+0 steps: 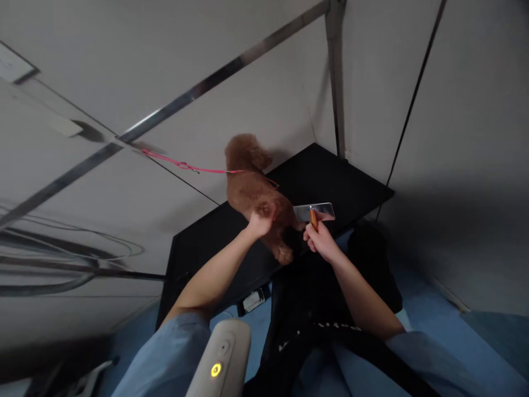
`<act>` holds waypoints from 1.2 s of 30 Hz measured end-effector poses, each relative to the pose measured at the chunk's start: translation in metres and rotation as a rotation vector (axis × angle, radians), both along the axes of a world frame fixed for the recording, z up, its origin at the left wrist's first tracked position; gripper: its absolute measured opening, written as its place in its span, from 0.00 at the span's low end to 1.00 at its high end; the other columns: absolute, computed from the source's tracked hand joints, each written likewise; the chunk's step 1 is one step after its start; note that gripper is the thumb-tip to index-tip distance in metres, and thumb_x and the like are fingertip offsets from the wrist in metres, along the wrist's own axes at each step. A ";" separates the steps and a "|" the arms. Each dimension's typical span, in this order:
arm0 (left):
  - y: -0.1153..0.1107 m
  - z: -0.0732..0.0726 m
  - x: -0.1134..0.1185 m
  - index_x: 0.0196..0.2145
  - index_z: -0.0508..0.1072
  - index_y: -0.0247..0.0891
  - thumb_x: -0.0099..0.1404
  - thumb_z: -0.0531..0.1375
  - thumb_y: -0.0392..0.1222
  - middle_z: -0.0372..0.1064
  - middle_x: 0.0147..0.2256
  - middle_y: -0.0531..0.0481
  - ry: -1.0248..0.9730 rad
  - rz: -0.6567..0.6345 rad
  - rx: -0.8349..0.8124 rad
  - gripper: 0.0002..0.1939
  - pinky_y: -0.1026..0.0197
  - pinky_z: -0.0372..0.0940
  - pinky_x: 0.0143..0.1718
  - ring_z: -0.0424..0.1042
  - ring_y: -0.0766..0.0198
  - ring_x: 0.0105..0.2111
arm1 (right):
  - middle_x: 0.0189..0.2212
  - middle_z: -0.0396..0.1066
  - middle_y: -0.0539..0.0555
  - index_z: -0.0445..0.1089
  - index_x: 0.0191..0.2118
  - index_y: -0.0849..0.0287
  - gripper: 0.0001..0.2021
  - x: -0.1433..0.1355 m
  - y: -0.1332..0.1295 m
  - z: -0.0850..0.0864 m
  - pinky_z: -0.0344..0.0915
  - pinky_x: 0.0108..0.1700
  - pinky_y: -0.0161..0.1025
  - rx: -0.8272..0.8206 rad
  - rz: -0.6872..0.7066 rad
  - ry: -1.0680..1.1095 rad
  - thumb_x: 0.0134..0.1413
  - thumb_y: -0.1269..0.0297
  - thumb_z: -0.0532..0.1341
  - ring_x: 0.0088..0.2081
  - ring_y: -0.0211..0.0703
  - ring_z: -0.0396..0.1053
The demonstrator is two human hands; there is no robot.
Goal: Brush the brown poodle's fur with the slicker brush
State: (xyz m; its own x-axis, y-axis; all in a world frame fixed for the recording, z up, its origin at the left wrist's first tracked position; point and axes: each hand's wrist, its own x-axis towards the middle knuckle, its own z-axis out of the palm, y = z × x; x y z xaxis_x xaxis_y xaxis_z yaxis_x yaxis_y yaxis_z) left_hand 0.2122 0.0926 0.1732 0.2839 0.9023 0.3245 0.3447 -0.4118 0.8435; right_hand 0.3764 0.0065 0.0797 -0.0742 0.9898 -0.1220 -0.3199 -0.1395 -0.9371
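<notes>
A small brown dog (256,187) stands on the black table (347,182), tethered by a pink leash (182,164) running off behind it. The left hand (259,224) is closed around the dog's hindquarters. The right hand (319,238), just beside the dog's rear, pinches a metal comb (314,211) by its orange handle.
</notes>
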 end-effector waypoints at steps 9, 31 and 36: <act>-0.006 0.038 0.018 0.15 0.49 0.39 0.54 0.64 0.55 0.41 0.13 0.61 -0.484 0.095 -0.148 0.29 0.66 0.55 0.18 0.47 0.74 0.13 | 0.22 0.68 0.50 0.67 0.33 0.60 0.12 -0.036 -0.007 -0.020 0.58 0.25 0.31 0.083 0.268 -0.271 0.59 0.56 0.54 0.23 0.35 0.65; -0.008 0.047 0.024 0.16 0.49 0.38 0.57 0.64 0.47 0.42 0.14 0.61 -0.567 0.099 -0.156 0.26 0.67 0.55 0.18 0.46 0.75 0.13 | 0.34 0.73 0.59 0.67 0.38 0.61 0.13 -0.056 -0.016 -0.020 0.61 0.38 0.37 0.076 0.212 -0.608 0.63 0.60 0.49 0.37 0.45 0.70; -0.005 0.040 0.042 0.16 0.49 0.38 0.58 0.62 0.46 0.42 0.13 0.61 -0.515 0.151 -0.188 0.26 0.67 0.56 0.18 0.47 0.75 0.13 | 0.30 0.71 0.53 0.64 0.32 0.57 0.10 -0.083 -0.021 -0.021 0.63 0.39 0.35 0.163 0.048 -0.391 0.62 0.61 0.51 0.35 0.40 0.69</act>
State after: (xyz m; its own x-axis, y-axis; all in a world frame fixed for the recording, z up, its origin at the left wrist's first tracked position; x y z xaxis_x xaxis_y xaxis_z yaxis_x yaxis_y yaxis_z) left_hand 0.2541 0.0877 0.2136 -0.0046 0.9761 0.2171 -0.0868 -0.2167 0.9724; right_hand 0.2937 -0.0141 0.0587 -0.0996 0.9950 0.0075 0.0675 0.0142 -0.9976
